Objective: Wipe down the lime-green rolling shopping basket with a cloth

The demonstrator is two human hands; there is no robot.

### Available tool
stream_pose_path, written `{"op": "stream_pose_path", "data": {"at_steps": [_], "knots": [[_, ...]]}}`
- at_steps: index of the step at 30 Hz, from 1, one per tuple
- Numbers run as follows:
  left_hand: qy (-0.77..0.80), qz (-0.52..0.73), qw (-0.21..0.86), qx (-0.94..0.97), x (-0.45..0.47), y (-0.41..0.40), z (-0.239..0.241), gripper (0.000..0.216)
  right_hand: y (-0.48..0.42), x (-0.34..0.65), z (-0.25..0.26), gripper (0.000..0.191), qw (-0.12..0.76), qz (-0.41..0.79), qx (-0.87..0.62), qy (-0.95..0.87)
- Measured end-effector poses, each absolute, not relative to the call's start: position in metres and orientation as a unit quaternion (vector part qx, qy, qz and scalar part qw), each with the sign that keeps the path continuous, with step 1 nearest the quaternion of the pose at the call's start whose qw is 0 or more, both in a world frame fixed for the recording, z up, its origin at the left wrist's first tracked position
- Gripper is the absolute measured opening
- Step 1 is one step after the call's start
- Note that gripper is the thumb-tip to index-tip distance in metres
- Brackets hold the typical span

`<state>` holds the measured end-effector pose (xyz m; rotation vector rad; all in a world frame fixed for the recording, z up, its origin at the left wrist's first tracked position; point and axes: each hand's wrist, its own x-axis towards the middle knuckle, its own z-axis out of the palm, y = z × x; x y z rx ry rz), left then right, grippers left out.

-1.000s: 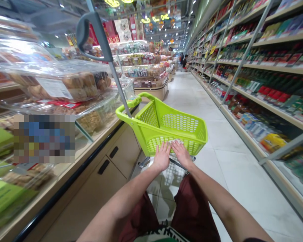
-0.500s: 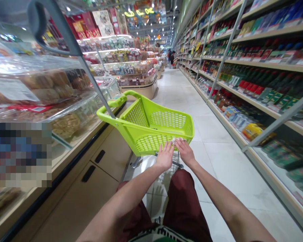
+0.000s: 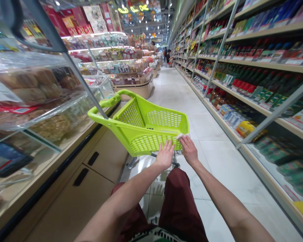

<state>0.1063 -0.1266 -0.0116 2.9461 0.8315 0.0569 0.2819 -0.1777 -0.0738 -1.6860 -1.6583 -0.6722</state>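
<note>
A bright green plastic shopping cart (image 3: 121,129) with perforated basket walls stands in front of me, its handle toward the left. My left hand (image 3: 166,155) lies with fingers outstretched against the near basket wall, holding nothing. At the basket's right-hand corner, my right hand (image 3: 190,150) presses a small crumpled white cloth (image 3: 181,136) against the green plastic. Part of the cloth is hidden under the fingers. Inside the basket no goods show.
Close on the left runs a wooden counter (image 3: 65,195) with packaged baked goods (image 3: 53,127). Tall shelves (image 3: 262,64) of bottles and packets line the right. A pale tiled aisle (image 3: 164,87) leads back to people (image 3: 168,57) far off.
My right hand has moved right, away from my left hand, taking the white cloth to the basket's corner. My left hand stays against the near wall. The view has shifted slightly right.
</note>
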Motion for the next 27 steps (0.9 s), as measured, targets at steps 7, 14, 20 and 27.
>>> {"op": "stream_pose_path", "data": {"at_steps": [7, 14, 20, 27], "knots": [[0.327, 0.081, 0.165, 0.927, 0.092, -0.119, -0.025, 0.065, -0.176, 0.248, -0.109, 0.047, 0.357, -0.126, -0.636, -0.673], [0.438, 0.175, 0.674, 0.568, 0.085, -0.112, -0.03, 0.034, -0.147, 0.195, -0.045, 0.048, 0.546, -0.015, -0.661, -0.515], [0.411, 0.246, 0.79, 0.383, 0.069, -0.102, -0.014, 0.021, -0.158, 0.172, -0.052, 0.046, 0.435, 0.033, -0.621, -0.651], [0.439, 0.154, 0.719, 0.516, 0.057, -0.099, -0.016, 0.031, -0.155, 0.187, -0.049, 0.041, 0.351, -0.04, -0.602, -0.716]]}}
